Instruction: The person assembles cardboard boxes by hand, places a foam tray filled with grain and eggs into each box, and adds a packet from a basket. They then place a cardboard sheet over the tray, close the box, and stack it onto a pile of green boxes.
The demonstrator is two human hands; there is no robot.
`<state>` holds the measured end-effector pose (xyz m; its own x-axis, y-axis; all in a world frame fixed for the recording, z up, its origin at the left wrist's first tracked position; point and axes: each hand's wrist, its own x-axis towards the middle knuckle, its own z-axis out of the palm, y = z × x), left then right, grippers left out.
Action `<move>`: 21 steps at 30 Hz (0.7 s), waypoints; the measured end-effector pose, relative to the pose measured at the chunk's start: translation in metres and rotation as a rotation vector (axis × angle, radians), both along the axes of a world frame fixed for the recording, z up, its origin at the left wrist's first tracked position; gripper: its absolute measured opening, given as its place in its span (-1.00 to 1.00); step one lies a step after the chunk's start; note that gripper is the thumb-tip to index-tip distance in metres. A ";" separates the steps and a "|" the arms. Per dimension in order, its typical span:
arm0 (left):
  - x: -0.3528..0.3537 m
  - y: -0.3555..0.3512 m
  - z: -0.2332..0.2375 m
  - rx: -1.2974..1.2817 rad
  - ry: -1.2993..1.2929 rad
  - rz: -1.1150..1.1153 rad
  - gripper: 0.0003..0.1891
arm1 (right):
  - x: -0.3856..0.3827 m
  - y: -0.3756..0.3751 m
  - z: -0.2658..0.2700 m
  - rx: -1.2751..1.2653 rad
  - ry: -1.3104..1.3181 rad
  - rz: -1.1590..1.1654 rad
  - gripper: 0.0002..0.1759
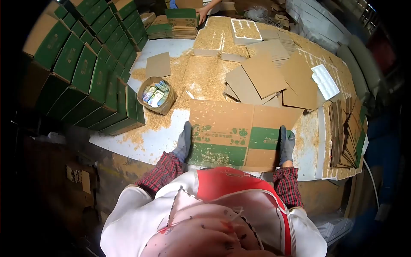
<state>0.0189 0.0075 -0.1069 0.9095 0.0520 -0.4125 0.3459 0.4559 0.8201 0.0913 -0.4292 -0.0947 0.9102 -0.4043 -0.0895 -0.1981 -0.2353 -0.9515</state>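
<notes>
A flattened cardboard box [222, 115], brown with green printed panels, lies in front of me with wood shavings scattered over it. My left hand [184, 142], in a grey glove, holds its left edge. My right hand [287, 145], gloved the same way, grips it near the right end, with the thumb side against the green panel. The fingers beneath the board are partly hidden. Just beyond it lie several loose brown cardboard sheets [263, 75]. A round basket [171, 100] with small colourful packets stands beyond my left hand.
Green boxes [102, 73] are stacked high at the left. Folded cartons [342, 132] stand at the right edge. White foam trays [246, 32] and wood shavings [184, 68] cover much of the table [141, 145]. Another person's hand [202, 15] touches a green box [182, 17] at the far side.
</notes>
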 end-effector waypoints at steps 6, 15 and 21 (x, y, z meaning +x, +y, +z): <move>0.015 -0.017 0.151 -0.347 0.053 -0.643 -0.16 | 0.044 0.019 0.087 0.047 -0.387 0.130 -0.42; -0.012 -0.102 0.168 -0.399 -0.114 -0.539 -0.19 | 0.026 0.068 0.141 0.201 -0.409 0.266 0.16; 0.019 -0.123 0.174 0.375 -0.608 0.064 -0.53 | -0.019 0.016 0.169 -0.185 -0.395 0.836 -0.55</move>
